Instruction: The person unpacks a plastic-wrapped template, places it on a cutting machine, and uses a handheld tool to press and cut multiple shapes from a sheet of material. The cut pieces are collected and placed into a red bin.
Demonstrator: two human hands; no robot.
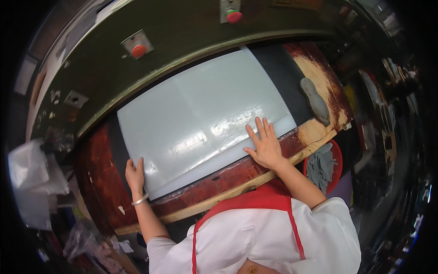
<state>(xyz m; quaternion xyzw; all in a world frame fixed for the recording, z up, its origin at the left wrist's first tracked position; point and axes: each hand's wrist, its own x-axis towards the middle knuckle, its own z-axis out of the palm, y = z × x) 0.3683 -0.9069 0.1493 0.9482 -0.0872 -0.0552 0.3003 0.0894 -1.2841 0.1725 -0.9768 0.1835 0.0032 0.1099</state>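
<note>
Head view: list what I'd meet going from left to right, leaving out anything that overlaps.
Translucent plastic sheeting → left hand → upper red button → right hand → long grey rounded object.

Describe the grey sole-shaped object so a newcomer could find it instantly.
Start at the large pale sheet under the right hand. Move right, past the black strip, to the worn tan patch. The sole-shaped object lies there: narrow-waisted, far smaller and darker grey than the sheet.
</note>
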